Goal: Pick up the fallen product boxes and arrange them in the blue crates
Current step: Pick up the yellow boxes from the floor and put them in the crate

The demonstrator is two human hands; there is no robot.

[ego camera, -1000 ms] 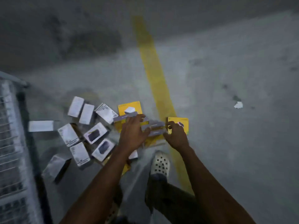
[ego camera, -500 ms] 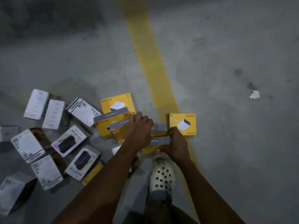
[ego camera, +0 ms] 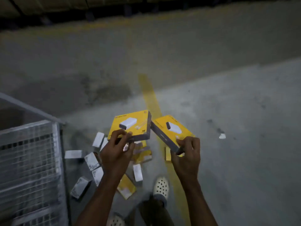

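- Head view: my left hand [ego camera: 116, 154] pinches a flat yellow cardboard product box [ego camera: 132, 124] by its near edge, above the grey concrete floor [ego camera: 228, 103].
- My right hand [ego camera: 187, 159] grips a second yellow cardboard box [ego camera: 172, 129], tilted, just beside the first.
- Small white cardboard boxes [ego camera: 92, 160] lie scattered below, near a grey wire-mesh cage [ego camera: 29, 160].

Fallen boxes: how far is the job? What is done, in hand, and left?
Done: nothing shows as placed; no blue crate is in view. In hand: the left hand grips one yellow box, the right hand grips a second yellow box, both lifted off the floor. Left: several white boxes and a few fallen yellow boxes lie on the floor beside the wire cage.
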